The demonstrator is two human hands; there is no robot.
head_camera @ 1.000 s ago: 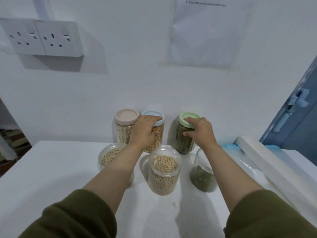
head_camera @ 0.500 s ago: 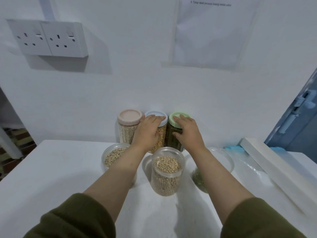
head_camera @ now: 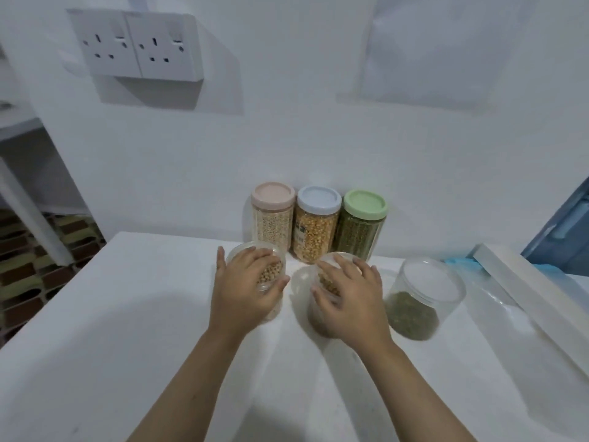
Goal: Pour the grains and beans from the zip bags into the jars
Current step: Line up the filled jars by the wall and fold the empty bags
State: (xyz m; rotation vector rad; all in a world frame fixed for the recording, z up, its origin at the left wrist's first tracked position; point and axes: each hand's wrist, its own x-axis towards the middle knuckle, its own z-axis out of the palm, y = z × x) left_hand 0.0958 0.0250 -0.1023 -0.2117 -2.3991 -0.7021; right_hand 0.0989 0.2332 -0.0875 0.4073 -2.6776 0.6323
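Head view: white table (head_camera: 127, 330) against a white wall. At the back, touching the wall, 3 lidded jars stand upright in a row, side by side: pink-lid jar (head_camera: 272, 215) w/ pale grains on the left, blue-lid jar (head_camera: 316, 223) w/ yellow kernels in the middle, green-lid jar (head_camera: 361, 226) w/ dark green beans on the right.

In front of them, 3 open jars w/o lids, also upright. Left open jar (head_camera: 271, 269) holds tan beans; left hand (head_camera: 242, 291) is over its mouth, fingers curled across the rim and thumb on the near-right side of the wall, so this grip is grasping the jar from above. Middle open jar (head_camera: 322, 288) also holds tan beans; right hand (head_camera: 350, 301) covers its top, fingers spread and bent over the rim, thumb on the near-left wall, grip grasping that jar. The 2 held jars stand just beside each other, not touching as far as I can tell. Both forearms are bare.

Right open jar (head_camera: 424, 298) stands apart from the hands, near the middle jar, approx. a third full of dark green beans.

Further right on the table: clear plastic film (head_camera: 497, 301), something blue (head_camera: 459, 264) partly under a long white box (head_camera: 535, 298) lying diagonally. Double wall socket (head_camera: 137, 47) upper left; a paper sheet (head_camera: 430, 46) on the wall upper right. Blue door (head_camera: 564, 231) at the right edge. Zip bags: can't make out any for sure.
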